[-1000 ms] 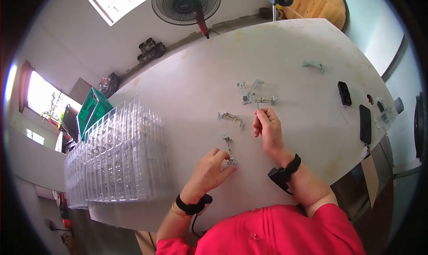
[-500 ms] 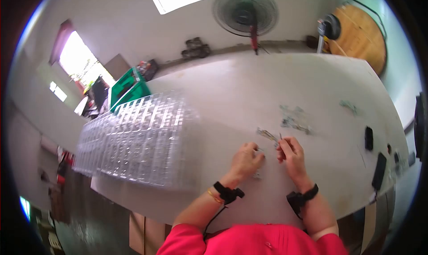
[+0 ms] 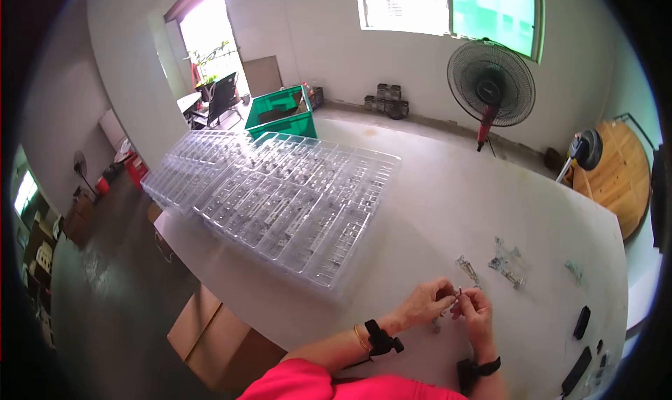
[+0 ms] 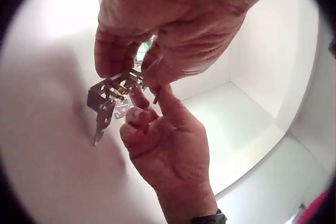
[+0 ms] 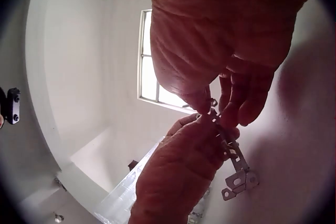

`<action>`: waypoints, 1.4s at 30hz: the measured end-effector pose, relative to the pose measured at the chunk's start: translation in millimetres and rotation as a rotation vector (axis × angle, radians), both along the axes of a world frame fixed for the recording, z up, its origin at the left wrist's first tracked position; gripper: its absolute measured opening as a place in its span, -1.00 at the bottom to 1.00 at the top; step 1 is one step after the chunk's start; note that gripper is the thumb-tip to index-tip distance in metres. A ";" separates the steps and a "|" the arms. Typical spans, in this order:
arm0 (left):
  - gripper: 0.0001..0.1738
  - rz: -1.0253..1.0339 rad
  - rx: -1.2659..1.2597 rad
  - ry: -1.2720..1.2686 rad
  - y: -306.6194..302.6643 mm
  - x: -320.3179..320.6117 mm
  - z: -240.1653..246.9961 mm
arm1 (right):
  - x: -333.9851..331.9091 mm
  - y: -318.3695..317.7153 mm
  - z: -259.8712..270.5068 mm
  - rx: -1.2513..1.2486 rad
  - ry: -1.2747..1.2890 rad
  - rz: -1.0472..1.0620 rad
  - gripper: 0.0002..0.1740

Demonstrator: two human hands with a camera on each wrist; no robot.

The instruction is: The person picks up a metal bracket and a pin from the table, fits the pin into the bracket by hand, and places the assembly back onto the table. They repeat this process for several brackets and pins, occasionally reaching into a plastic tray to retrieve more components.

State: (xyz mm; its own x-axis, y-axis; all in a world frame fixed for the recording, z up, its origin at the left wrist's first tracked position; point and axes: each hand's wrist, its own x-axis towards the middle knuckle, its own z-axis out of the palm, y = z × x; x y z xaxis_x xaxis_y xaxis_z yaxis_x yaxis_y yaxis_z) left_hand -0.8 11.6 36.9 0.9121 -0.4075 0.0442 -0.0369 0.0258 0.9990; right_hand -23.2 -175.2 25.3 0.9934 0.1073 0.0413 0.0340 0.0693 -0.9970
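My left hand point(image 3: 423, 305) grips a small metal bracket point(image 4: 103, 98) with brass-coloured parts; its free end hangs out past the fingers, as the right wrist view also shows point(image 5: 239, 166). Fingertips of my right hand point(image 3: 477, 319) meet the left fingers at the bracket's other end, pinching a thin dark rod point(image 4: 156, 97). Where the rod meets the bracket is hidden by fingers. Just beyond the hands lies one bracket point(image 3: 467, 268) on the white table point(image 3: 420, 225), with a cluster of similar pieces point(image 3: 505, 263) to its right.
Stacked clear plastic trays point(image 3: 301, 211) of small metal parts fill the table's left, with a green crate point(image 3: 283, 123) behind. Another bracket point(image 3: 574, 270), a black object point(image 3: 581, 323) and a phone-like black slab point(image 3: 577, 372) lie right. A fan point(image 3: 490, 85) stands beyond the table.
The head view has swung left. My left hand has picked up the bracket it was touching on the table, and my right hand has moved in from the farther brackets to meet it.
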 end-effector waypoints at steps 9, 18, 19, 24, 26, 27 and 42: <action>-0.72 -0.183 -0.371 0.183 15.3 12.7 -30.5 | -2.7 14.3 18.7 0.042 -0.002 0.028 -0.89; -0.62 -0.321 -0.488 0.373 18.6 13.7 -25.2 | 15.2 29.6 38.5 0.181 -0.019 -0.031 -0.91; -0.61 -0.344 -0.477 0.415 18.2 13.7 -27.0 | 17.3 31.3 38.2 0.199 -0.019 -0.035 -0.91; -0.63 -0.352 -0.512 0.357 23.0 20.5 -35.7 | 21.3 38.1 38.7 0.211 -0.010 -0.026 -0.92; -0.63 -0.339 -0.512 0.354 24.4 19.7 -34.5 | 22.2 39.1 38.3 0.206 -0.007 -0.051 -0.92; -0.62 -0.296 -0.498 0.379 24.9 18.5 -30.2 | 22.8 39.2 39.5 0.170 0.006 -0.040 -0.91; -0.62 -0.022 -0.508 0.486 31.7 21.0 -17.3 | 18.1 47.8 47.9 -0.324 -0.162 -0.214 -0.96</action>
